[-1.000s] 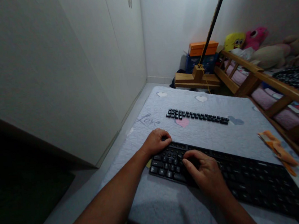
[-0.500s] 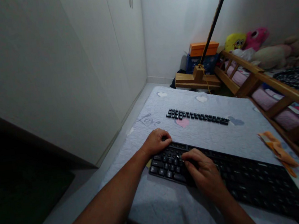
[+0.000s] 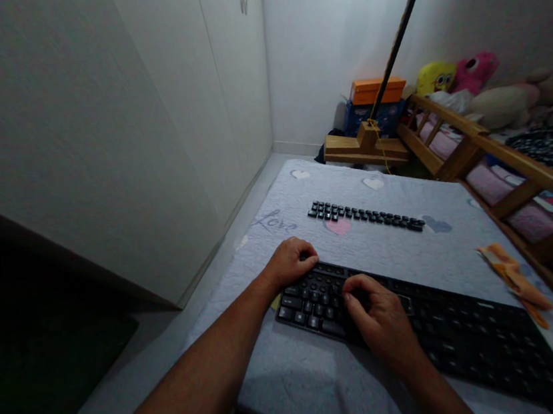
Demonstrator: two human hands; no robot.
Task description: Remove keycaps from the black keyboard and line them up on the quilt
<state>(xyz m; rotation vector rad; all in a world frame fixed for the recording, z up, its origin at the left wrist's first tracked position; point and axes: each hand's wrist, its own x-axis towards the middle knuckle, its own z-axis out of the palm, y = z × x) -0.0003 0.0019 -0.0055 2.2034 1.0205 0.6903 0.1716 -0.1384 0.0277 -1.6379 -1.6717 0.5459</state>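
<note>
A long black keyboard (image 3: pixel 473 327) lies at a slant on the cloth-covered surface; some keys look missing near its upper left part. My left hand (image 3: pixel 293 260) rests at its upper left corner, fingers curled, with whatever they grip hidden. Over the left-middle keys is my right hand (image 3: pixel 377 305), thumb and forefinger brought together; anything between them is too small to make out. Beyond the keyboard, loose black keycaps (image 3: pixel 365 215) stand in rows on the cloth.
The pale patterned cloth (image 3: pixel 302 378) covers the surface. An orange cloth (image 3: pixel 514 278) lies at the right, beside a wooden bed rail (image 3: pixel 507 158). A wooden stand (image 3: pixel 364 146) with a dark pole is behind. White cabinet doors (image 3: pixel 179 111) rise at the left.
My right hand has moved slightly to the right over the keyboard, its fingertips now clear of the keys they were at. My left hand has stayed in place.
</note>
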